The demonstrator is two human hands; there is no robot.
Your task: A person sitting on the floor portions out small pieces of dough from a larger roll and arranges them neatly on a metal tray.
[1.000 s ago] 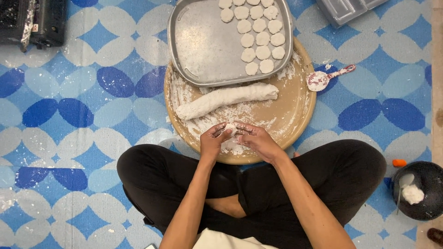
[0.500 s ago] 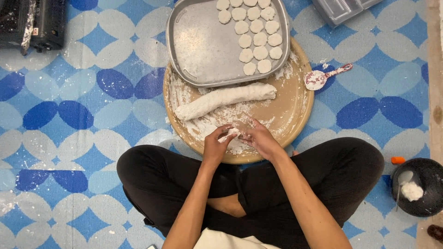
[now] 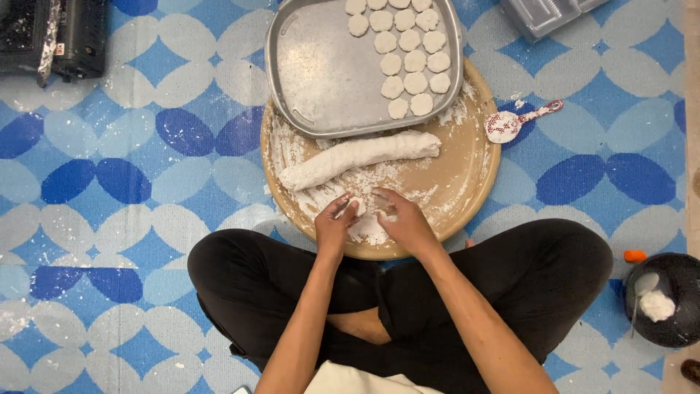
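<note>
1. Head view: left hand [image 3: 333,225] and right hand [image 3: 403,221] pinch a small dough piece [image 3: 357,205] between their fingertips, over the floured round board [image 3: 467,175].
2. A dough log [image 3: 357,157] lies just beyond, within reach.
3. A metal tray [image 3: 321,73] of flattened rounds [image 3: 405,51] overlaps the board's far edge.

A blue-and-white patterned floor mat [image 3: 109,182] carries a round wooden board [image 3: 467,175], with a small spoon [image 3: 510,125] just right of the board and a black bowl [image 3: 674,306] farther right.

Small dough piece [image 3: 359,205] mostly hidden between both hands' fingertips
</note>
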